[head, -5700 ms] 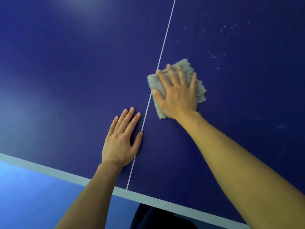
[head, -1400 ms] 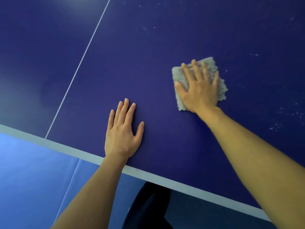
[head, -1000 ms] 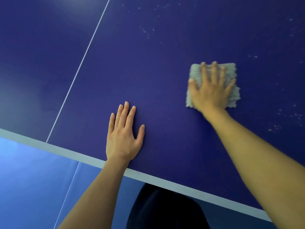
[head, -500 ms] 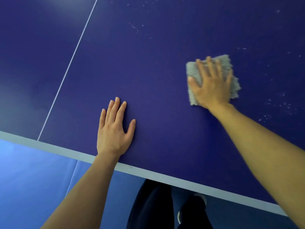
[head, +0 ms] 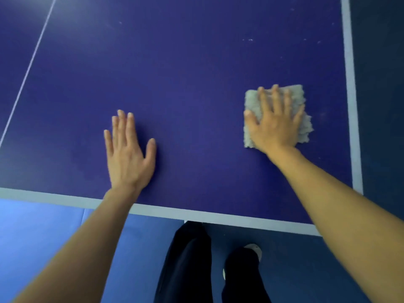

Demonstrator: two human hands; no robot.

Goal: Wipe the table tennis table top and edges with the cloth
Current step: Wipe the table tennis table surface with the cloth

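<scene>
Presses the grey cloth (head: 251, 101) flat on the table top (head: 185, 73) near its right white border (head: 349, 84) with spread fingers of the right hand (head: 276, 126), and rests the empty left hand (head: 127, 154) flat alongside

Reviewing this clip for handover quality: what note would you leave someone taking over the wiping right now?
Left hand: flat on the table, fingers straight, holding nothing, by the near edge.
Right hand: pressed flat on the cloth, close to the right edge.
Done: the top around the hands looks mostly free of specks.
Left: white specks farther up on the right, and probably both edges.
</scene>
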